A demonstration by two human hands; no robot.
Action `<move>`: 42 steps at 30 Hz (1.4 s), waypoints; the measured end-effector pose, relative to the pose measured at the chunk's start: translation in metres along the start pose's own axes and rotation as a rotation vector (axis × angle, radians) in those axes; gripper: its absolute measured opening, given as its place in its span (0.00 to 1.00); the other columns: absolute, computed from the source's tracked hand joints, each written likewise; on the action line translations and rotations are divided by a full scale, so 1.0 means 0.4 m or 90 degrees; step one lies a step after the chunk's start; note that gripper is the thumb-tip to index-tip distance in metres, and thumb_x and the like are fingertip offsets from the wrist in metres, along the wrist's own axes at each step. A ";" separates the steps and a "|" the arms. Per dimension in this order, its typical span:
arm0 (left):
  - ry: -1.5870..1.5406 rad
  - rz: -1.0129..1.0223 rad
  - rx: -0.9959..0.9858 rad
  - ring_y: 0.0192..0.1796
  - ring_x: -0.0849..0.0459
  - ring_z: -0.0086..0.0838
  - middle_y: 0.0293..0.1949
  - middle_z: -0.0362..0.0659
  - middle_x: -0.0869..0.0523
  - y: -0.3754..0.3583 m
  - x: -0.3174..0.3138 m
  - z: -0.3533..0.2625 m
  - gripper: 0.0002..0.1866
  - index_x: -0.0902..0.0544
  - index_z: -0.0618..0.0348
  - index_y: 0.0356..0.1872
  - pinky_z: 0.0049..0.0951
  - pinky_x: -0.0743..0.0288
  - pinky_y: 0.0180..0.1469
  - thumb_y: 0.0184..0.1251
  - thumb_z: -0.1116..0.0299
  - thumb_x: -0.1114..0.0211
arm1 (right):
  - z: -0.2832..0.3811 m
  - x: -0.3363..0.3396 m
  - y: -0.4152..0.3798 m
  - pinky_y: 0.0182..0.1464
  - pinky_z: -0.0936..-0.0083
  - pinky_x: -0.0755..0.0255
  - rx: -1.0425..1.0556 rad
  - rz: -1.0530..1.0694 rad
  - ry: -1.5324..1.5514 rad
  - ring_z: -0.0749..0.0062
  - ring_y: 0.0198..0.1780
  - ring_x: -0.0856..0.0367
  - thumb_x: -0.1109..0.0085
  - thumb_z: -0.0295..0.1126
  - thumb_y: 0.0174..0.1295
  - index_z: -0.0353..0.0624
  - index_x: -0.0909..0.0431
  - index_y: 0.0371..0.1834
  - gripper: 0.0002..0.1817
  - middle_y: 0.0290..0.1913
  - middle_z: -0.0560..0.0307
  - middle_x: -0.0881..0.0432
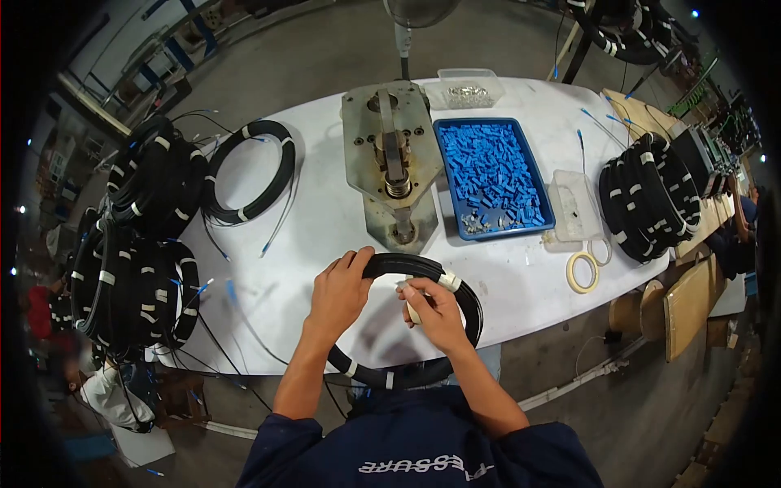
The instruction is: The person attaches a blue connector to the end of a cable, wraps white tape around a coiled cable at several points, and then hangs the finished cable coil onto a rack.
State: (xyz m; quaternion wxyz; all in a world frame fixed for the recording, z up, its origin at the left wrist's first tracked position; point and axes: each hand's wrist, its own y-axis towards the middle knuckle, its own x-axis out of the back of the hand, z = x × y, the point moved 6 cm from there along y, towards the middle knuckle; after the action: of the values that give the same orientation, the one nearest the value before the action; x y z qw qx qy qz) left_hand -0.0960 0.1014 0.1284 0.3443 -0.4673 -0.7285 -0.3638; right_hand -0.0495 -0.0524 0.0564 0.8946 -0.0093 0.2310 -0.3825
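A coil of black cable point(470, 313) lies at the table's near edge, in front of my body, bound in places with pale tape. My left hand point(340, 294) is closed around its upper left side. Inside the ring, my right hand point(433, 309) pinches a cream roll of tape point(413, 312), mostly covered by the fingers. Close to those fingers, a pale tape band point(449, 281) wraps the coil's upper right. A thin cable end with a blurred blue tip point(231, 289) sticks out to the left of the coil.
A metal press-like fixture point(390, 154) stands just beyond the coil. Right of it are a blue tray point(547, 213) of small blue parts, clear plastic boxes point(576, 195) and a tape roll point(582, 273). Stacked cable coils point(134, 276) fill the left side; more coils point(651, 199) stand right.
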 end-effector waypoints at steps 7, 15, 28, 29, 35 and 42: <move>0.049 -0.132 -0.100 0.38 0.17 0.45 0.37 0.47 0.16 0.011 0.252 -0.139 0.23 0.19 0.55 0.52 0.40 0.23 0.40 0.52 0.82 0.36 | 0.176 -0.115 -0.032 0.32 0.85 0.30 0.166 0.108 0.024 0.85 0.30 0.25 0.45 0.32 0.74 0.36 0.20 0.49 0.11 0.33 0.63 0.21; 0.099 -0.163 -0.096 0.42 0.18 0.44 0.42 0.45 0.16 0.009 0.207 -0.136 0.22 0.21 0.59 0.51 0.40 0.25 0.46 0.52 0.80 0.36 | 0.126 -0.138 0.004 0.26 0.79 0.28 0.081 -0.069 0.189 0.77 0.26 0.23 0.43 0.36 0.73 0.37 0.21 0.40 0.12 0.28 0.61 0.21; 0.032 -0.055 -0.029 0.41 0.20 0.48 0.40 0.52 0.19 0.016 0.215 -0.136 0.27 0.25 0.65 0.60 0.44 0.26 0.45 0.70 0.54 0.40 | 0.132 -0.189 0.013 0.31 0.80 0.28 0.101 -0.105 0.228 0.85 0.20 0.35 0.42 0.38 0.73 0.36 0.21 0.40 0.13 0.20 0.68 0.29; 0.033 -0.053 -0.029 0.41 0.20 0.48 0.40 0.52 0.19 0.016 0.211 -0.140 0.27 0.25 0.65 0.60 0.44 0.26 0.45 0.70 0.54 0.40 | 0.132 -0.192 0.016 0.30 0.80 0.29 0.108 -0.104 0.212 0.86 0.20 0.37 0.42 0.38 0.73 0.37 0.21 0.38 0.13 0.19 0.68 0.30; 0.033 -0.103 -0.006 0.33 0.17 0.42 0.31 0.47 0.17 0.021 0.203 -0.143 0.16 0.17 0.62 0.48 0.37 0.25 0.37 0.68 0.60 0.36 | 0.123 -0.185 0.022 0.29 0.81 0.33 0.138 -0.119 0.165 0.87 0.20 0.37 0.43 0.36 0.74 0.36 0.23 0.36 0.13 0.19 0.68 0.30; -0.004 -0.155 -0.005 0.33 0.17 0.41 0.31 0.44 0.16 0.020 0.205 -0.160 0.14 0.15 0.58 0.40 0.38 0.25 0.36 0.68 0.57 0.36 | 0.078 -0.130 0.054 0.39 0.82 0.28 0.217 0.005 0.079 0.82 0.35 0.25 0.38 0.30 0.70 0.34 0.23 0.48 0.11 0.35 0.63 0.19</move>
State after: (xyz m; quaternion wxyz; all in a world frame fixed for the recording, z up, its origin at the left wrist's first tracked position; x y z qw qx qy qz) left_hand -0.1049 0.0848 0.2310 0.2937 -0.3775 -0.7797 -0.4042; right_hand -0.0530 -0.0065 0.1011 0.8687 0.1668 0.2179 -0.4124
